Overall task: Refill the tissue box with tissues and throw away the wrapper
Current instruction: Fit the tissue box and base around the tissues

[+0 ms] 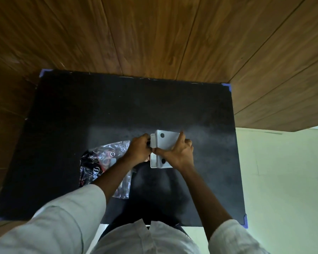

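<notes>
Fingers: left hand (139, 148) pinches the box's nine o'clock edge; right hand (178, 153) clamps its four o'clock side.
Risk: the panel could slip from the pinch or jam crooked.
Tissue box (164, 143): grey, two dark holes, mid-counter (173, 99).
Wrapper (99, 162): crumpled, clear-and-black, at eight o'clock, undiscarded.
</notes>
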